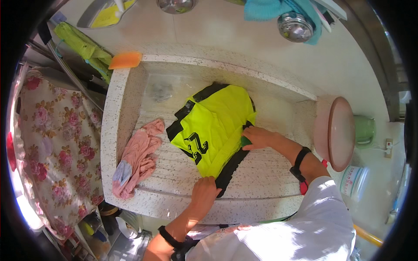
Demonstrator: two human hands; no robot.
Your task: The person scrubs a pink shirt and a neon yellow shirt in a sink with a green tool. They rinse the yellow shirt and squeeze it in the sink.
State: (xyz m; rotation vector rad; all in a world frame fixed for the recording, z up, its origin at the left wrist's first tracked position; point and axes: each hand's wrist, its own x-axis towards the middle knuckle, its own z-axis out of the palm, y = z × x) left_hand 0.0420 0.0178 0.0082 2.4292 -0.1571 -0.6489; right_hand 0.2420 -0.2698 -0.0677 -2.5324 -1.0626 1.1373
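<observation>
A wet neon-yellow jersey (218, 114) with black trim and black printing lies spread on the ribbed floor of a speckled stone laundry sink (261, 182). My left hand (204, 192) grips its near edge, close to the sink's front rim. Further back and to the right, my right hand (258, 137) is closed on a small green object (245, 141), pressed to the jersey's right side; my fingers hide most of it, so I cannot tell what it is. A crumpled pink garment (140, 160) with a grey-blue patch lies at the sink's left.
An orange dish (125, 60) sits on the back left corner of the rim. At the right stand a pink plastic basin (339, 133), a green container (365, 130) and a white tub (351, 181). A floral cloth (62, 146) hangs at the left. Metal bowls (295, 27) are along the back wall.
</observation>
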